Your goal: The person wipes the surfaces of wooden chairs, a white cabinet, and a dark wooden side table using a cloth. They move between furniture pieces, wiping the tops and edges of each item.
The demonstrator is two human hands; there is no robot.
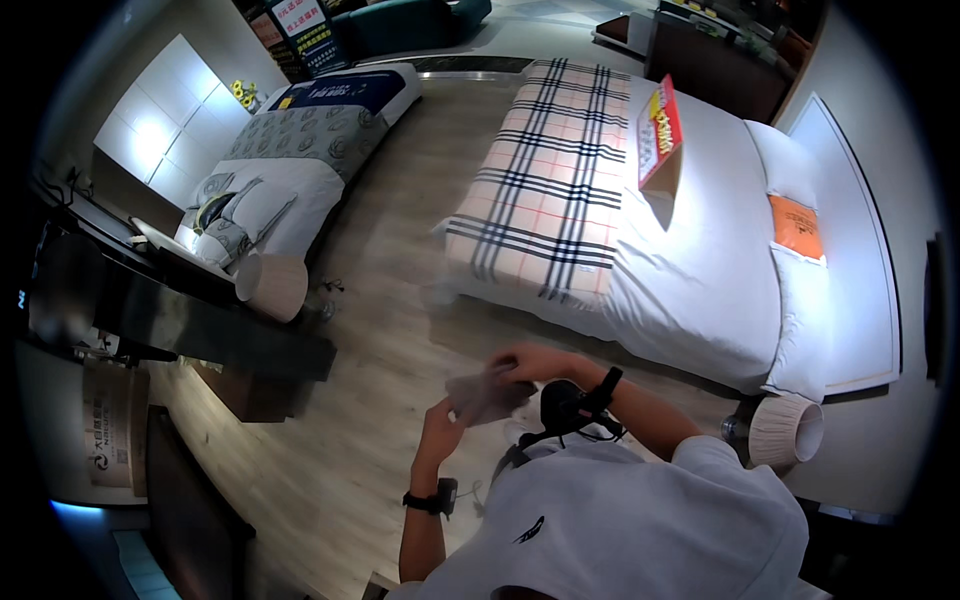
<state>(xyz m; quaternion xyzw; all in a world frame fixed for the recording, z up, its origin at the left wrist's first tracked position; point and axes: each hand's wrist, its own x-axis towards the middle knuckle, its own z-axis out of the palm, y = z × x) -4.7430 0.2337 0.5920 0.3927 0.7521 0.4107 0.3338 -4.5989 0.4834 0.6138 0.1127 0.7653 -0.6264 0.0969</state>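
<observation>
A blurred grey-brown cloth (491, 399), apparently folded or bunched, is held between my two hands in front of my body. At its left end, my left hand (441, 429) pinches the edge with thumb and fingers. Over the upper right side curls my right hand (534, 363), its fingers smeared by motion. Dark straps with small devices circle both wrists. A black strapped item (562, 405) hangs at my waist, just below my right hand. The cloth's underside is hidden from view.
A large bed (697, 300) with a plaid throw (551, 180) and a standing red sign (660, 139) lies ahead right. Another bed (300, 187) stands at the left, near a lamp (274, 286) and a dark cabinet (240, 390). Beside my right arm is a second lamp (784, 431).
</observation>
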